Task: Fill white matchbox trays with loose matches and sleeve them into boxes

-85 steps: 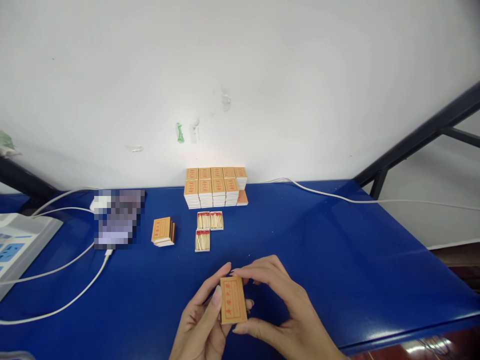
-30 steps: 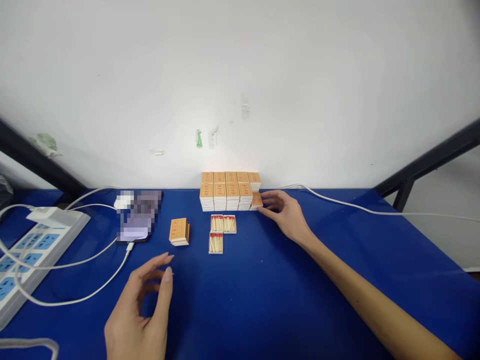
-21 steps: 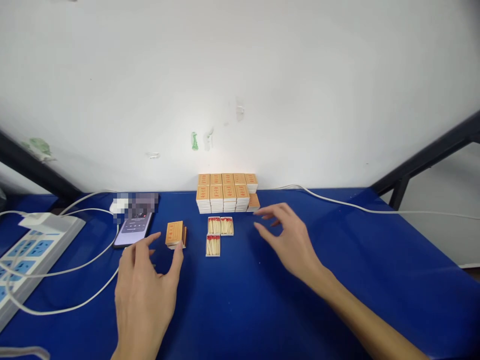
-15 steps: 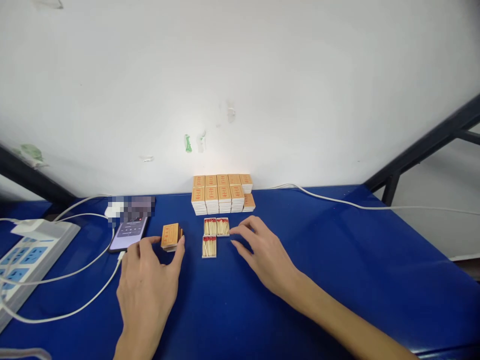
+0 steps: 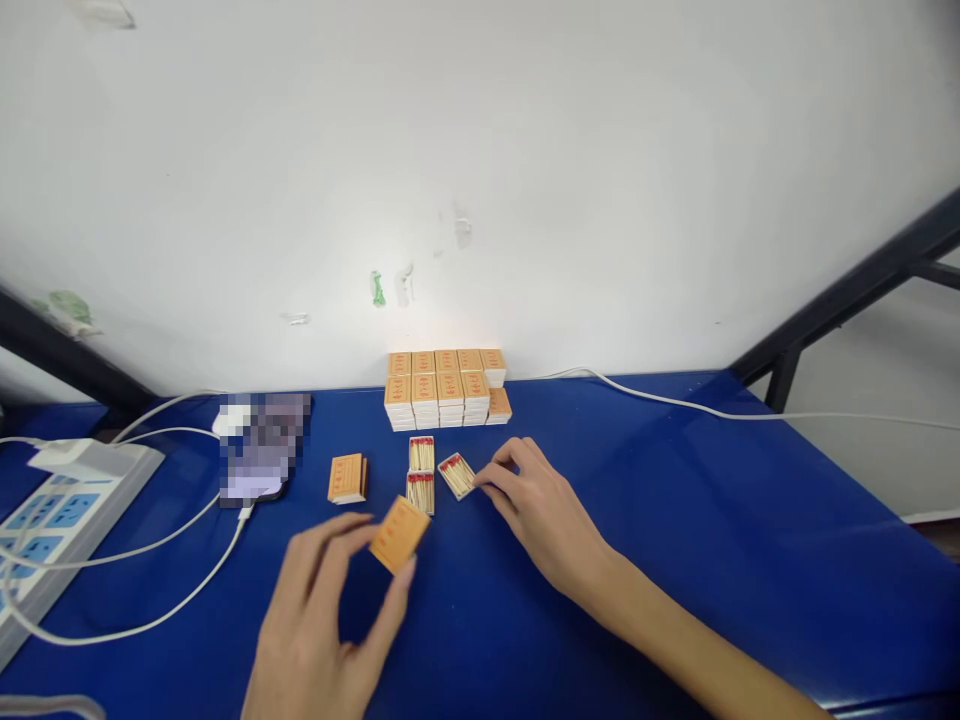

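Observation:
Between thumb and fingers, my left hand (image 5: 330, 590) holds an orange matchbox sleeve (image 5: 400, 535), raised over the blue table. My right hand (image 5: 544, 515) pinches the corner of a tilted tray of red-tipped matches (image 5: 457, 476). Two more trays of matches, a rear one (image 5: 421, 454) and a front one (image 5: 421, 492), lie end to end just left of it. Further left sits a small pile of orange sleeves (image 5: 347, 478). Behind the trays, stacked matchboxes (image 5: 437, 390) stand in rows near the wall.
A phone, partly pixelated (image 5: 264, 445), lies at the left with a white cable plugged in. The power strip (image 5: 56, 530) is at the far left. Another white cable (image 5: 675, 402) runs along the back right of the blue table (image 5: 712, 520).
My left hand has moved right and toward me, lifting a sleeve from the pile. My right hand has drawn one match tray away from the others and turned it.

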Motion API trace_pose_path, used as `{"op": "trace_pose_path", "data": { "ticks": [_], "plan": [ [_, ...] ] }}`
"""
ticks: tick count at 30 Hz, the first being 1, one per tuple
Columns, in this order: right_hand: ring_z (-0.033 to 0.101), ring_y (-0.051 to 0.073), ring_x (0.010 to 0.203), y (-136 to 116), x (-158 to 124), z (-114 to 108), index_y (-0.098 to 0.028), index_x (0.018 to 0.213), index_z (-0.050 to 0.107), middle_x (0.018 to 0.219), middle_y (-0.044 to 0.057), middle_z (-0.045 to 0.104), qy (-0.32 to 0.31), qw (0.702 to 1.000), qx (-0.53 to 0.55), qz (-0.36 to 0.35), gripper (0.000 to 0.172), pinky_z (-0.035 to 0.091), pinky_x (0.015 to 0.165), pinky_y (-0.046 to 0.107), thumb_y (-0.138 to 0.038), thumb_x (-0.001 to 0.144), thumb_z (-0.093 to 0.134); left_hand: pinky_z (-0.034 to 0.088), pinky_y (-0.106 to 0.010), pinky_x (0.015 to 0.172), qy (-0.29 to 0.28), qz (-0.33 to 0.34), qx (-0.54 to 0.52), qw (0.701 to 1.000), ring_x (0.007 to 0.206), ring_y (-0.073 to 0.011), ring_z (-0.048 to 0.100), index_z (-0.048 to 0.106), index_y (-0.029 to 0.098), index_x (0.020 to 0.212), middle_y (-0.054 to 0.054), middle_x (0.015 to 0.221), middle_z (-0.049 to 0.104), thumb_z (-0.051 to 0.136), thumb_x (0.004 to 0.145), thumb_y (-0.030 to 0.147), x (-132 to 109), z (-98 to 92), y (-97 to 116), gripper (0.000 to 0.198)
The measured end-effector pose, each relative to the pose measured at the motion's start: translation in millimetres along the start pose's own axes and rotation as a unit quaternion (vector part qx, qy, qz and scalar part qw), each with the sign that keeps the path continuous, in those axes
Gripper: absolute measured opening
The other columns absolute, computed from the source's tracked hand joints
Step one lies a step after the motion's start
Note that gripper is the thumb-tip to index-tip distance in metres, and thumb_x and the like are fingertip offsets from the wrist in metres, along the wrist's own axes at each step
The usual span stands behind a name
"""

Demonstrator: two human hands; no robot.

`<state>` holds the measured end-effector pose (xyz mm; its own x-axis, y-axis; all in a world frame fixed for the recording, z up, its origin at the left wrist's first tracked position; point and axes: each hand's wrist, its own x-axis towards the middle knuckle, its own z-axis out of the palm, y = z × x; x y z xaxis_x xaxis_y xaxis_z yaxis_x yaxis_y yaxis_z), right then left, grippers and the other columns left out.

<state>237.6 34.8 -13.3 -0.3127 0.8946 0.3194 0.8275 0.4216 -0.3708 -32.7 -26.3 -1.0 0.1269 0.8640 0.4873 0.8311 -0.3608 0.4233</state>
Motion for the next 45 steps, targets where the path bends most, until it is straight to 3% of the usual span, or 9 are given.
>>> {"op": "trace_pose_path", "data": {
  "ticks": [5, 11, 14, 17, 22, 25, 29, 38, 45],
  "plan": [
    [0.065, 0.026, 0.099, 6.8, -21.9, -17.7, -0.022, 0.11, 0.078, 0.11, 0.011, 0.067, -0.002, 1.0, -0.004, 0.021, 0.025, 0.063, 0.08, 0.042, -0.013, 0.112, 0.054, 0.071, -0.032, 0.091, -0.126, 0.021, -0.048, 0.991, 0.113, -0.0236, 0.08, 0.072, 0.036, 0.13, -0.004, 0.131, 0.075, 0.072, 0.105, 0.054, -29.5, -0.9, -10.3, 0.03],
    [0.072, 0.027, 0.104, -8.0, -34.2, -17.7, -0.03, 0.13, 0.073, 0.12, 0.01, 0.067, 0.02, 0.988, 0.085, 0.13, 0.024, 0.067, 0.078, 0.042, -0.026, 0.112, 0.058, 0.073, -0.039, 0.093, -0.138, 0.053, -0.037, 0.988, 0.115, -0.0272, 0.08, 0.074, 0.039, 0.135, -0.005, 0.129, 0.076, 0.077, 0.102, 0.049, -32.2, 2.3, -20.0, 0.035],
    [0.076, 0.027, 0.099, -17.5, -33.1, -5.7, -0.03, 0.142, 0.068, 0.127, 0.01, 0.065, 0.017, 0.976, 0.104, 0.193, 0.037, 0.069, 0.075, 0.043, -0.036, 0.106, 0.07, 0.073, -0.042, 0.092, -0.127, 0.062, -0.044, 0.989, 0.114, -0.028, 0.079, 0.073, 0.039, 0.139, -0.006, 0.129, 0.076, 0.077, 0.102, 0.047, -28.9, 7.2, -15.3, 0.038],
    [0.076, 0.03, 0.101, -21.7, -31.2, 6.0, -0.027, 0.144, 0.066, 0.128, 0.012, 0.065, 0.009, 0.978, 0.078, 0.194, 0.048, 0.07, 0.079, 0.05, -0.037, 0.099, 0.079, 0.071, -0.048, 0.095, -0.129, 0.038, -0.06, 0.989, 0.118, -0.0308, 0.076, 0.071, 0.04, 0.142, -0.008, 0.133, 0.073, 0.077, 0.102, 0.051, -30.8, 15.1, -9.1, 0.042],
    [0.073, 0.032, 0.106, -20.6, -32.3, 11.4, -0.025, 0.129, 0.07, 0.122, 0.012, 0.067, 0.008, 0.981, 0.064, 0.184, 0.028, 0.069, 0.079, 0.049, -0.025, 0.102, 0.073, 0.063, -0.057, 0.106, -0.154, -0.034, -0.105, 0.982, 0.125, -0.0328, 0.071, 0.075, 0.039, 0.131, -0.007, 0.134, 0.072, 0.067, 0.108, 0.055, -36.5, 24.0, -2.8, 0.029],
    [0.073, 0.028, 0.104, -22.1, -38.9, 4.1, -0.027, 0.129, 0.07, 0.124, 0.01, 0.067, 0.002, 0.977, 0.104, 0.183, 0.025, 0.069, 0.083, 0.047, -0.022, 0.104, 0.071, 0.066, -0.05, 0.103, -0.144, -0.073, -0.13, 0.978, 0.123, -0.0316, 0.072, 0.074, 0.04, 0.136, -0.007, 0.134, 0.072, 0.064, 0.109, 0.057, -34.4, 21.9, -1.0, 0.033],
    [0.075, 0.022, 0.102, -29.2, -54.7, -10.0, -0.035, 0.136, 0.07, 0.13, 0.005, 0.068, -0.037, 0.964, 0.206, 0.162, 0.029, 0.069, 0.092, 0.041, -0.026, 0.108, 0.069, 0.069, -0.031, 0.073, -0.15, -0.114, -0.164, 0.968, 0.115, -0.0277, 0.078, 0.072, 0.047, 0.141, -0.003, 0.14, 0.071, 0.063, 0.108, 0.06, -29.3, 15.1, 1.4, 0.037],
    [0.075, 0.02, 0.118, -36.4, -74.6, -25.9, -0.038, 0.142, 0.072, 0.133, 0.004, 0.068, -0.092, 0.95, 0.281, 0.1, 0.032, 0.065, 0.105, 0.033, -0.03, 0.111, 0.069, 0.06, -0.018, 0.053, -0.14, -0.087, -0.198, 0.966, 0.11, -0.0228, 0.082, 0.075, 0.048, 0.14, -0.001, 0.138, 0.075, 0.064, 0.109, 0.055, -25.0, 10.1, 8.7, 0.033],
    [0.074, 0.019, 0.116, -31.8, -70.0, -33.8, -0.043, 0.142, 0.074, 0.131, 0.002, 0.07, -0.119, 0.935, 0.321, 0.091, 0.035, 0.064, 0.104, 0.032, -0.035, 0.109, 0.074, 0.067, -0.031, 0.098, -0.142, -0.085, -0.209, 0.964, 0.107, -0.0234, 0.083, 0.08, 0.049, 0.132, 0.001, 0.13, 0.08, 0.07, 0.105, 0.06, -22.8, 6.0, 5.9, 0.032]
  ]
}}
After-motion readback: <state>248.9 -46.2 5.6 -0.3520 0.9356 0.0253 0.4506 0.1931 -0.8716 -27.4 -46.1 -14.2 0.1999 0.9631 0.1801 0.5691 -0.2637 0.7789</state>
